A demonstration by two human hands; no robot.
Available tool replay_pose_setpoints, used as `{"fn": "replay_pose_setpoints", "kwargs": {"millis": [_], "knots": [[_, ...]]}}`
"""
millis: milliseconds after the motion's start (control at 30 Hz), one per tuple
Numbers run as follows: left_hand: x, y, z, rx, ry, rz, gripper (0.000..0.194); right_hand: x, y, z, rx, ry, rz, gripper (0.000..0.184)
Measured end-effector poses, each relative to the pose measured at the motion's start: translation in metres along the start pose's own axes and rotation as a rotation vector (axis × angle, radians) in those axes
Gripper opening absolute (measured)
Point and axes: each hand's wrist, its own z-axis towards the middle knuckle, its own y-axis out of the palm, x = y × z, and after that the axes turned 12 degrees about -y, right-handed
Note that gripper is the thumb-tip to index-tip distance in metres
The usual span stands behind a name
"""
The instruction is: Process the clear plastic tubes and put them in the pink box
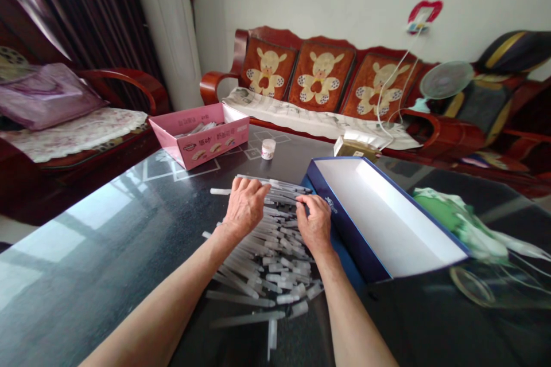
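Nearest on the dark table [129, 241], a heap of pale tubes [269, 258] spreads between the forearms, with short caps [284, 285] on its right; the tubes look light, stiff and smooth, likely plastic, so they should roll and slide easily, and mid-shaft seems the surest hold; at the heap's far end, the left hand [246, 203] is curled over the tubes, and I cannot tell what its fingers grip; the right hand [316, 223], thumb and forefinger nearly together, pinches a thin dark rod [287, 197], which looks slim enough to bend if pressed.

Just right of that hand stands a blue box [357, 241], its wall limiting rightward reach; farther right lies a green bundle [443, 212] with a cable; beyond the heap are a small jar [267, 149], a pink box [219, 143] to the left and a tissue pack [357, 149] to the right; farthest is a sofa [284, 114].
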Motion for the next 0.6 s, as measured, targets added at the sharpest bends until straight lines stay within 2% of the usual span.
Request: {"fn": "replay_pose_setpoints", "kwargs": {"millis": [167, 267, 333, 400, 500, 600], "knots": [[-0.009, -0.008, 0.007, 0.161, -0.112, -0.155, 0.025, -0.003, 0.005, -0.003, -0.104, -0.026, 0.043, 0.013], [-0.005, -0.014, 0.008, 0.201, -0.269, -0.378, 0.018, -0.007, 0.005, -0.002, -0.080, -0.023, 0.074, 0.016], [0.001, -0.017, 0.010, 0.201, -0.398, -0.611, 0.013, -0.008, 0.003, 0.001, -0.030, 0.012, 0.130, 0.019], [0.007, -0.020, 0.013, 0.185, -0.496, -0.930, 0.012, -0.009, 0.001, 0.003, 0.022, 0.098, 0.223, 0.023], [0.016, -0.022, 0.017, 0.085, -0.614, -1.378, 0.021, -0.011, 0.001, 0.006, 0.053, 0.332, 0.441, 0.033], [0.026, -0.019, 0.015, -0.049, -0.734, -1.597, 0.028, -0.014, 0.002, 0.009, 0.102, 0.575, 0.720, 0.046]]}}
